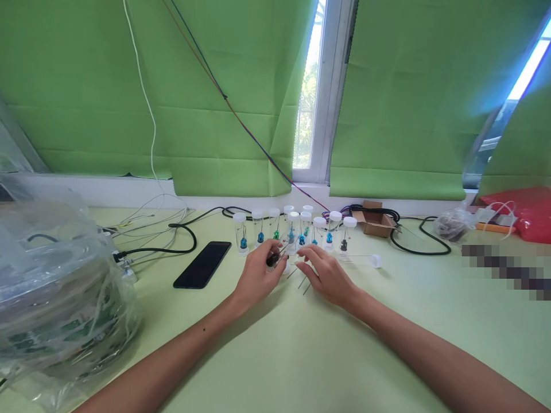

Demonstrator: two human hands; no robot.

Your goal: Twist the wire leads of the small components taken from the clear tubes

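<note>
My left hand (260,269) is closed around a small dark part (272,259), partly hidden by the fingers, with thin metal pins showing by it. My right hand (325,272) is close by on the right, fingers curved, thumb and forefinger tips a little apart. Thin metal rods (305,287) lie on the table below its thumb. Just beyond both hands stand several clear tubes with white caps (336,215), holding small blue, green or dark parts (260,237). One clear tube (355,260) lies on its side, its white cap (376,261) pointing right.
A black phone (202,265) lies left of my hands. Plastic-wrapped reels (60,310) fill the left side. Black cables (183,250) and an open cardboard box (375,221) are along the back. At the far right sit a clear bag (450,225) and a red bag (531,215).
</note>
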